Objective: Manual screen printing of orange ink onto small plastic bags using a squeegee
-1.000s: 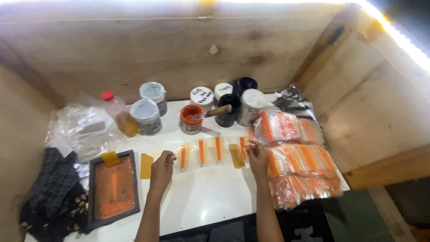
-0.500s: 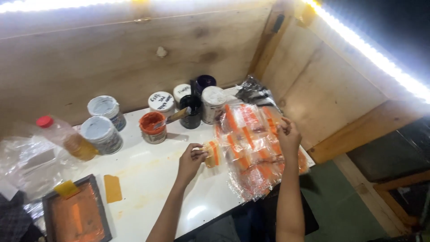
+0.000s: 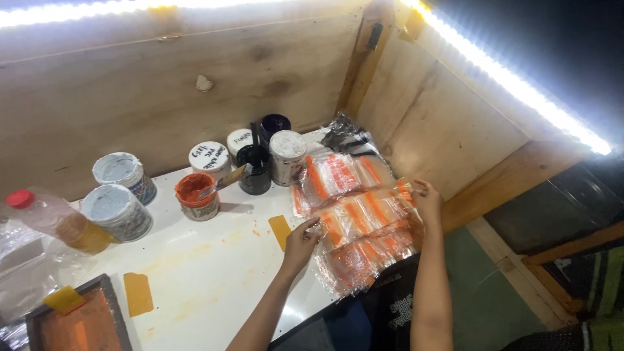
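A white worktop (image 3: 214, 260), smeared here and there with orange, sits in a corner boxed in by bare plywood walls (image 3: 130, 97). The right-hand wall (image 3: 448, 123) is braced by wooden beams (image 3: 513, 175). 2 bright LED strips (image 3: 520, 84) run along the top edges of the walls. Beyond the right wall it is dark. Below lies a green floor (image 3: 487, 292).

The pile of plastic packets (image 3: 354, 221) lies at the right end of the table (image 3: 214, 273). Behind it and to its left stand the paint jars (image 3: 201, 195) – along the back wall. The bottle (image 3: 58, 224) lies far left, the framed screen (image 3: 78, 322) before it.
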